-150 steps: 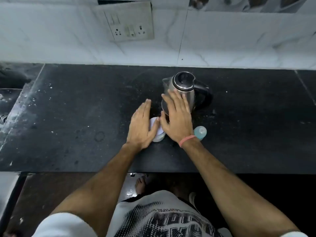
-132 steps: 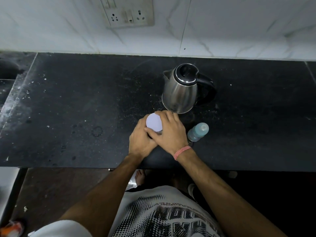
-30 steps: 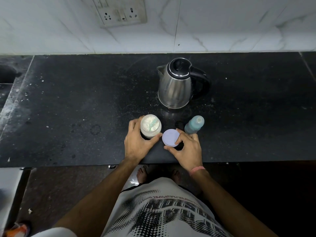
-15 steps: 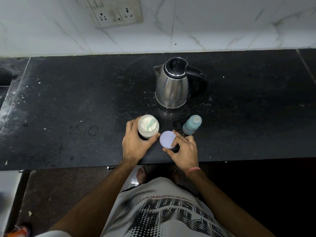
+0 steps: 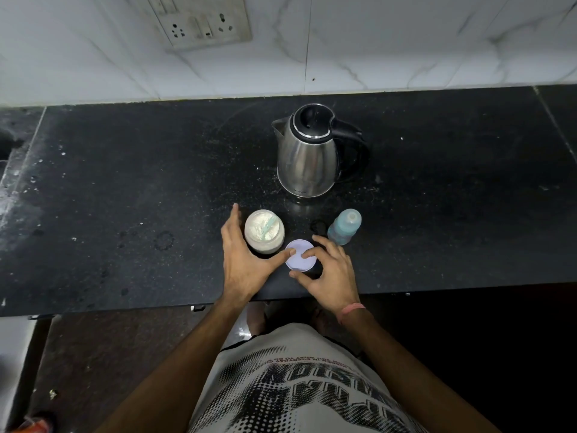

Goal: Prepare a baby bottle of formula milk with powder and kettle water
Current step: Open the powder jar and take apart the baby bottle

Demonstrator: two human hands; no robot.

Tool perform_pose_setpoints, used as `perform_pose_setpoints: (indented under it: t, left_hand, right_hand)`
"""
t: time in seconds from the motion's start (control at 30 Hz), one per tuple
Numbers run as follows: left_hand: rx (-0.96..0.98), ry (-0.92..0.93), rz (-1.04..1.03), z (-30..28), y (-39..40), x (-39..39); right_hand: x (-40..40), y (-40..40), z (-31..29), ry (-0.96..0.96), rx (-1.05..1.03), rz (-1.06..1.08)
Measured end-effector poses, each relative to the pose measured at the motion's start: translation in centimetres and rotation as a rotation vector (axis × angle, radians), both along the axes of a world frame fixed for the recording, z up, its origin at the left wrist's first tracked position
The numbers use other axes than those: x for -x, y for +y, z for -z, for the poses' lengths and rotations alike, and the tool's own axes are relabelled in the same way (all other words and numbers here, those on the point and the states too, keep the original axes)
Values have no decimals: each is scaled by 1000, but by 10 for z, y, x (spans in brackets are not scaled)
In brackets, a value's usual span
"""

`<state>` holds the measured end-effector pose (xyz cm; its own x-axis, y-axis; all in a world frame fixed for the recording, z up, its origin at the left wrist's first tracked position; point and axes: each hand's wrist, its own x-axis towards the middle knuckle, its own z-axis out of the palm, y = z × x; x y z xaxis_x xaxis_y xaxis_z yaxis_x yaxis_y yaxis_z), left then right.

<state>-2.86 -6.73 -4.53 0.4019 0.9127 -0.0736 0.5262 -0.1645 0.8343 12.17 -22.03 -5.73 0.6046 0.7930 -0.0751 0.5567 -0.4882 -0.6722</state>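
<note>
An open jar of white powder (image 5: 263, 231) stands on the black counter (image 5: 125, 182), with a pale green scoop lying in the powder. My left hand (image 5: 243, 260) is beside the jar on its left, fingers straightened and spread, thumb reaching toward the lid. The jar's round white lid (image 5: 301, 259) lies flat on the counter just right of the jar. My right hand (image 5: 327, 270) has its fingertips on the lid and its thumb at the lid's near edge. A teal baby bottle (image 5: 343, 228) stands capped to the right. The steel kettle (image 5: 307, 157) sits behind, lid closed.
A switch and socket plate (image 5: 203, 20) is on the white marble wall behind. The counter's front edge runs just under my wrists. Pale specks and stains mark the counter's left side.
My left hand has loosened from gripping the jar, and its fingers now stretch out beside it. My right hand with the lid has shifted slightly toward the jar.
</note>
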Motion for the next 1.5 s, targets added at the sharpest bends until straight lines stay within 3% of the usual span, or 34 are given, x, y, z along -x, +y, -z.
perform_pose_setpoints:
  t: [0.17, 0.3, 0.4, 0.63, 0.77, 1.03, 1.23, 1.5]
  left_hand:
    - [-266, 18, -23, -18, -9, -2]
    - [-524, -93, 42, -31, -20, -6]
    - [-396, -173, 179, -40, -40, -14]
    - [-61, 20, 504, -29, -63, -47]
    - [-32, 168, 506, -21, -58, -73]
    - [-24, 233, 389, -13, -56, -106]
    - [-35, 145, 426, -16, -49, -119]
    - [-38, 138, 442, -24, -45, -132]
  right_hand:
    - [-5, -8, -4, -6, -115, 52]
    - [-10, -14, -9, -17, -146, 99]
    - [-18, -22, -8, -38, -161, 135]
    - [-32, -41, -10, -34, -222, 242]
    - [-40, -43, -14, -49, -234, 280]
    - [-57, -40, -22, -63, -304, 311]
    - [-68, -35, -30, -41, -372, 342]
    - [-77, -9, -46, -31, -245, 272]
